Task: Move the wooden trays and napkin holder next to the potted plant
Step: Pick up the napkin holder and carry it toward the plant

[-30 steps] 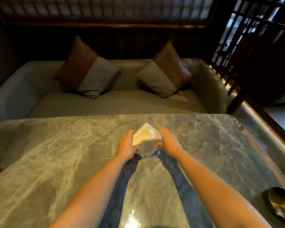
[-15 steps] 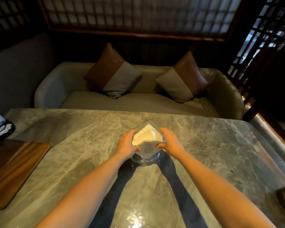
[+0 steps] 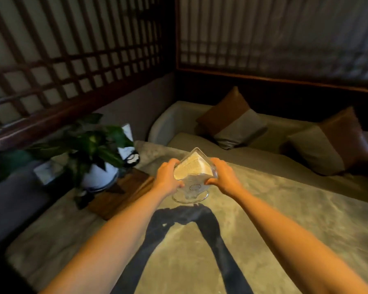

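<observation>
A clear napkin holder (image 3: 192,188) on a round base, filled with cream napkins, hangs just above the marble table (image 3: 285,230). My left hand (image 3: 167,177) grips its left side and my right hand (image 3: 223,177) grips its right side. To the left stands the potted plant (image 3: 94,158) in a white pot. A wooden tray (image 3: 123,195) lies flat on the table beside the pot, partly under the leaves. The holder is to the right of the tray, apart from it.
A small black-and-white stand (image 3: 130,151) sits behind the plant. A grey sofa (image 3: 263,149) with two brown-and-grey cushions (image 3: 232,122) runs along the table's far edge. Wooden lattice screens line the left and back walls.
The view has swung left, bringing the plant and wooden tray into sight. Both hands have lifted the napkin holder off the table and carried it leftward.
</observation>
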